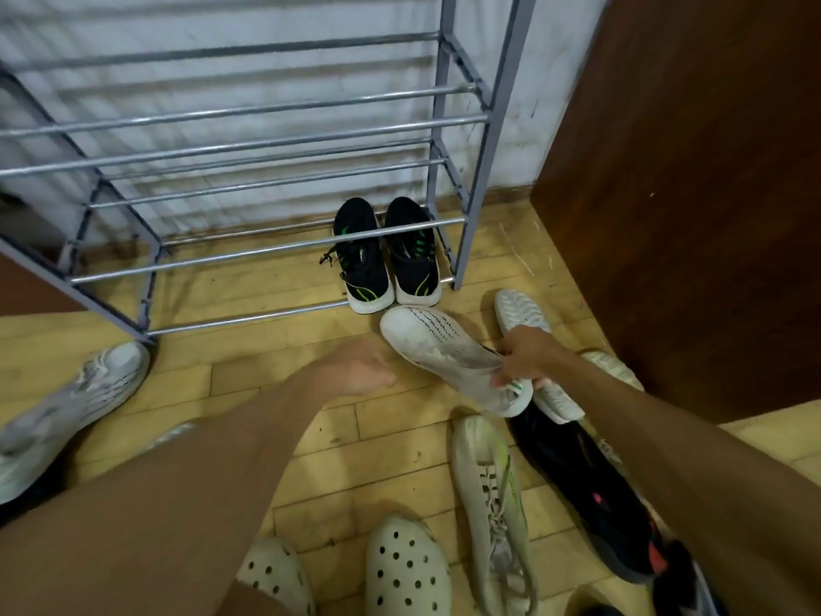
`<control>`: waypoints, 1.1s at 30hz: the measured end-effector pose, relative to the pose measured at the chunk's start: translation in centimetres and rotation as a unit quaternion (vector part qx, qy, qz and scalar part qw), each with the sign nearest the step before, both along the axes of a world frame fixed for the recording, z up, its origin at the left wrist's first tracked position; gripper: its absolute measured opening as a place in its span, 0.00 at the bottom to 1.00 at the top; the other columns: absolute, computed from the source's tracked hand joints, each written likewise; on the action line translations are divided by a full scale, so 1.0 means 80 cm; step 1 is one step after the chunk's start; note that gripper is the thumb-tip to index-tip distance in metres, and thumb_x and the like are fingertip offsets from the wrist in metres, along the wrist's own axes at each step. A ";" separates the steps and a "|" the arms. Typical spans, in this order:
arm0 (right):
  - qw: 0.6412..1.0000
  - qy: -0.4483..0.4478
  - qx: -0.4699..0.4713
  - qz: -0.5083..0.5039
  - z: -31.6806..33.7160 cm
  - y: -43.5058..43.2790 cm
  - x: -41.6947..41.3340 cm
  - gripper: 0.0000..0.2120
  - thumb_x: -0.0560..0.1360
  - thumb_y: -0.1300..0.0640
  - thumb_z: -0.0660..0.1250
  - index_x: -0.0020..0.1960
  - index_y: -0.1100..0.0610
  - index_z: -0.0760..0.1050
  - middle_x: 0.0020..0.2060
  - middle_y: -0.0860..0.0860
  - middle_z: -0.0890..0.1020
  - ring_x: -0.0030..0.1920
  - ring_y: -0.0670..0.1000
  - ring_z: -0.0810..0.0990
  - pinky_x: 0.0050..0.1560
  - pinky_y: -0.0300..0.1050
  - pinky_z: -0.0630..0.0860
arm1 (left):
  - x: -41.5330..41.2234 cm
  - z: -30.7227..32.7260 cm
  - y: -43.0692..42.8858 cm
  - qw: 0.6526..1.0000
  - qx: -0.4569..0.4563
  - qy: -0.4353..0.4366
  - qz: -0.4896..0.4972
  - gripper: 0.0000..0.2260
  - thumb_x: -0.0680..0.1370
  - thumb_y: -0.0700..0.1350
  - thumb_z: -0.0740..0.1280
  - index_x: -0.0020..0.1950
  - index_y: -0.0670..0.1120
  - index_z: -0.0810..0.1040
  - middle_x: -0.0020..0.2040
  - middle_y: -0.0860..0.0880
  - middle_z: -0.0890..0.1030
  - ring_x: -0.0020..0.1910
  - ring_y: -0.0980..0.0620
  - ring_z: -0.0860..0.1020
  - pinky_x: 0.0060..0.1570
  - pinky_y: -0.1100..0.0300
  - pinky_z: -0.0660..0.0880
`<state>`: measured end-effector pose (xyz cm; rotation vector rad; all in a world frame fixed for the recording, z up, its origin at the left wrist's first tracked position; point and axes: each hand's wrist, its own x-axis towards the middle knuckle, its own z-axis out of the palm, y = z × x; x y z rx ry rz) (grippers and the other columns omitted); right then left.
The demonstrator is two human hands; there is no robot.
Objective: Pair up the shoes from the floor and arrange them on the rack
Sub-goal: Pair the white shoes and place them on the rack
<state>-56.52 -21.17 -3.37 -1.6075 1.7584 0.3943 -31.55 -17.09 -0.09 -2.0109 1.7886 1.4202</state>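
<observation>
White sneaker point(448, 349) gripped at heel by rt hand point(528, 354); lt hand point(362, 369) relaxed, spread, just beside.

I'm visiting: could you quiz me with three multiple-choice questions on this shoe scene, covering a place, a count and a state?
1. Where does the pair of black sneakers with green stripes stand?
A) bottom tier of the grey metal rack
B) top tier
C) bare floor

2. How many shoes are on the rack?
A) none
B) two
C) four

3. What is the right hand doing?
A) pressing the floor
B) gripping the white sneaker with black dotted marks
C) hanging idle

Answers: 1 A, they sit on the lowest bars; 2 B, only that pair is there; 3 B, its fingers curl round the heel end.
</observation>
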 end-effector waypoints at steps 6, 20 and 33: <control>0.986 -0.139 -0.086 -0.028 0.118 0.028 0.001 0.24 0.68 0.59 0.77 0.62 0.59 0.78 0.49 0.53 0.82 0.40 0.53 0.83 0.33 0.45 0.82 | 0.005 0.095 0.028 0.997 0.012 0.057 0.050 0.11 0.75 0.50 0.65 0.55 0.46 0.77 0.44 0.52 0.79 0.42 0.52 0.80 0.40 0.61 0.74; 0.896 -0.405 -0.175 0.042 0.374 0.112 0.246 0.16 0.72 0.53 0.73 0.55 0.62 0.81 0.41 0.55 0.86 0.40 0.53 0.86 0.43 0.52 0.85 | 0.137 0.322 0.144 0.827 -0.337 0.277 0.355 0.06 0.71 0.38 0.74 0.45 0.46 0.79 0.50 0.43 0.84 0.40 0.52 0.82 0.38 0.56 0.81; 0.932 -0.295 -0.127 0.170 0.366 0.189 0.473 0.18 0.70 0.52 0.76 0.49 0.67 0.81 0.32 0.56 0.83 0.26 0.51 0.81 0.32 0.43 0.81 | 0.332 0.288 0.273 0.779 -0.323 0.229 0.487 0.13 0.67 0.44 0.78 0.44 0.44 0.75 0.48 0.44 0.83 0.43 0.47 0.83 0.42 0.48 0.82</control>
